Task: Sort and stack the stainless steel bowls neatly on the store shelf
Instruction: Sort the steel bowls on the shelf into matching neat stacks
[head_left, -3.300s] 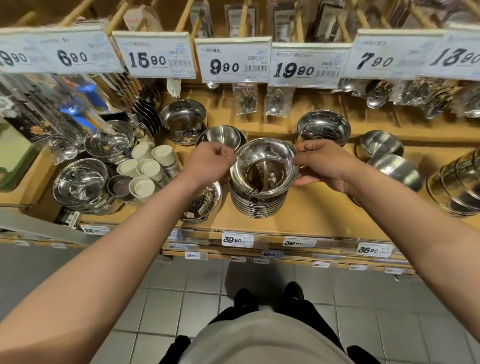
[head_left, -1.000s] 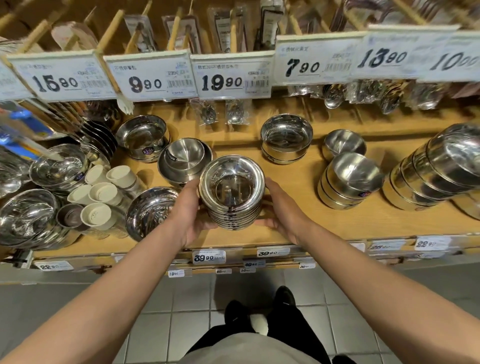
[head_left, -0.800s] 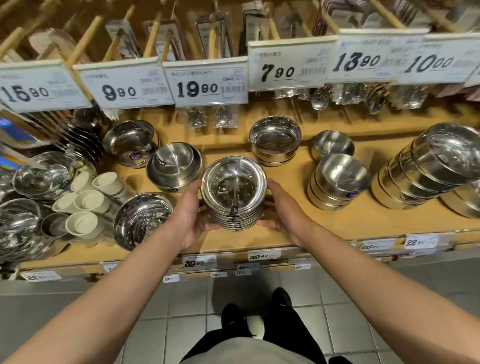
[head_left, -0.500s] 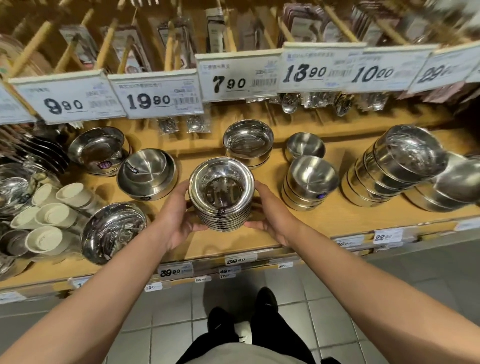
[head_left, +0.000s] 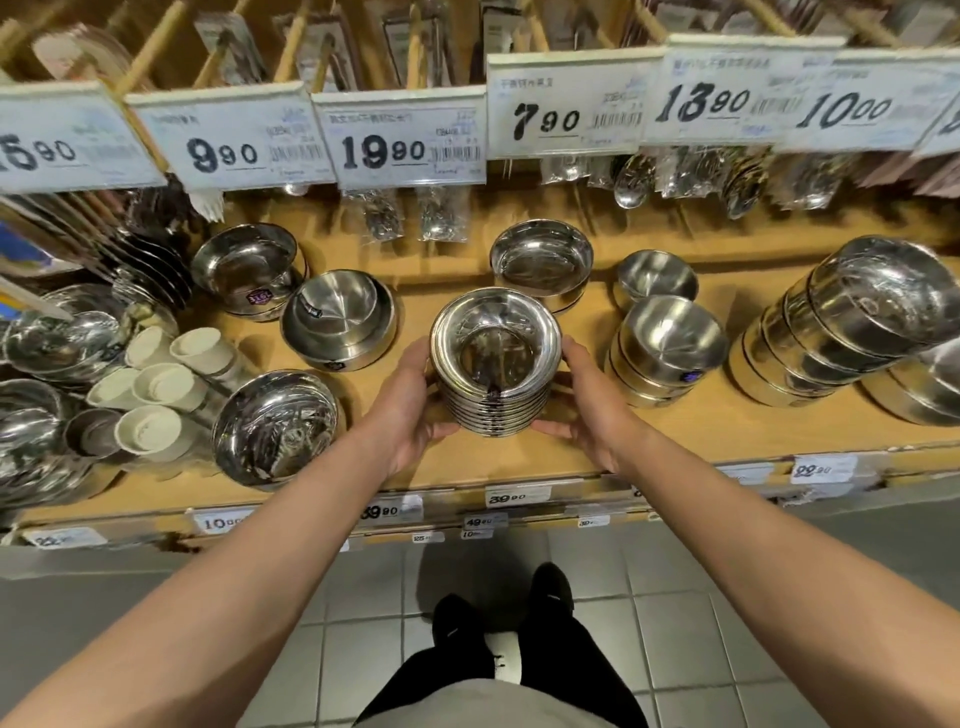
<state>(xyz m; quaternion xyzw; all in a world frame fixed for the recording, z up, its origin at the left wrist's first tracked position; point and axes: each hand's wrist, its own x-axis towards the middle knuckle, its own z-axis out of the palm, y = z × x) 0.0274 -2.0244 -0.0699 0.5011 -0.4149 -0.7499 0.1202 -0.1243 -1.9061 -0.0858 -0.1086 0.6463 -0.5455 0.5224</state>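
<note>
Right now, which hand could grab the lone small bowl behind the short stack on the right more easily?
Probably the right hand: it holds the bowl stack on the side nearer the small bowl.

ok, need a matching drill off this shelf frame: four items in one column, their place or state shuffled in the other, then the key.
Items
1. stack of rimmed bowls
2. white cups
3. 7.90 price tag
4. single shallow bowl

Places or states
A. hangs above the shelf, right of the 19.90 tag
B. held at its sides between the left hand and right hand
C. lying on their sides, left part of the shelf
D. stands upright behind the held stack

Pairs: 1-B, 2-C, 3-A, 4-D
</note>
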